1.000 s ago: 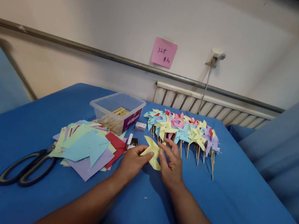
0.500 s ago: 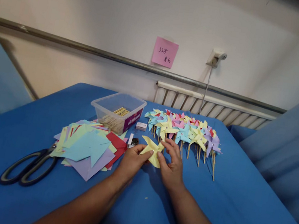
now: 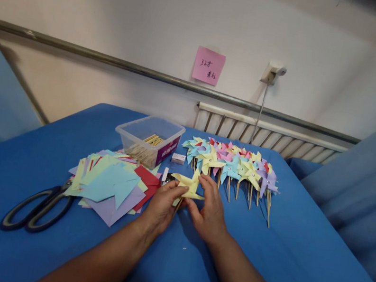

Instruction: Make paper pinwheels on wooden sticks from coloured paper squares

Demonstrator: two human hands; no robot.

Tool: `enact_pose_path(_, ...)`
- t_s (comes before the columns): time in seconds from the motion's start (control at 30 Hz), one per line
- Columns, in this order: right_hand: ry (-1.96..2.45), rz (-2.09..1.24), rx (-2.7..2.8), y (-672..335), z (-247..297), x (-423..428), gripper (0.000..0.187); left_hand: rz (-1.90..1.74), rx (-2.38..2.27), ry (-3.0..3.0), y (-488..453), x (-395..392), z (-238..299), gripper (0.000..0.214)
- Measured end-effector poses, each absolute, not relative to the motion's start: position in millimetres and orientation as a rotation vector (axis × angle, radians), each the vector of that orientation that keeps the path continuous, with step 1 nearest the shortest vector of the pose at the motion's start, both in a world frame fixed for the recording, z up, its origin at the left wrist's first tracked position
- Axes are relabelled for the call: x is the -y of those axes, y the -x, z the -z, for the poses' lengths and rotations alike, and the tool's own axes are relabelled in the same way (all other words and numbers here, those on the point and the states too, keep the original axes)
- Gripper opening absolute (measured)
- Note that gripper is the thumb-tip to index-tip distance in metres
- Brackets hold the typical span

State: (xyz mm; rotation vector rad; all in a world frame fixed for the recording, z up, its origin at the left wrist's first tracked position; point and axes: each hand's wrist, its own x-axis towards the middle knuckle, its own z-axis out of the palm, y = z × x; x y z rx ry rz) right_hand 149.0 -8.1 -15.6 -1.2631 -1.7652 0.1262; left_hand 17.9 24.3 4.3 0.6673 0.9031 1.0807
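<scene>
A pale yellow paper pinwheel (image 3: 192, 186) is between my hands above the middle of the table, with a short length of its stick (image 3: 177, 205) showing below. My left hand (image 3: 162, 204) grips it from the left, thumb pressed near its centre. On the other side, my right hand (image 3: 210, 210) has its fingertips at the upper right blade and its thumb lower down by the stick. Partly hidden behind my left hand is a small box with dark contents (image 3: 169, 178). To the left lies a pile of coloured paper squares (image 3: 109, 183).
Black-handled scissors (image 3: 38, 207) lie left of the paper. Behind stands a clear plastic box (image 3: 150, 127) with wooden sticks, beside a small white box (image 3: 178, 158). Several finished pinwheels (image 3: 232, 165) are heaped at the back right on the blue tablecloth (image 3: 298, 256). A radiator (image 3: 233, 128) runs along the wall.
The pinwheel has turned in my hands, so its blades now face me and its stick shows underneath. My right thumb has moved from the centre down towards the stick.
</scene>
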Motion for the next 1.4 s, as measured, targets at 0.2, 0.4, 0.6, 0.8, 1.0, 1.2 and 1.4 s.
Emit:
enact_pose_path(0.2,1.285,-0.109,1.796,-144,14,11,0.062,-1.087,-0.862,-0.649,-20,-20,-8,0.02)
enact_pose_path(0.4,1.288,-0.078,1.79,-147,20,4,0.053,-1.07,-0.876,-0.637,-22,-19,-7,0.019)
enact_pose_path(0.6,1.264,-0.205,1.714,-148,22,2,0.053,-1.064,-0.859,-0.638,-22,-21,-4,0.019)
enact_pose_path(0.8,1.25,-0.73,1.285,-142,33,2,0.071,-1.134,-0.877,-0.584,-19,-25,-6,0.025)
enact_pose_path(1.0,1.103,-1.242,1.062,-128,42,-1,0.048,-1.16,-0.853,-0.592,-16,-29,-4,0.023)
enact_pose_path(1.2,1.006,-1.53,0.839,-123,29,4,0.041,-1.199,-0.853,-0.505,-14,-31,-10,0.025)
enact_pose_path(1.4,0.79,-1.676,0.678,-121,22,10,0.029,-1.176,-0.849,-0.439,-20,-28,-5,0.026)
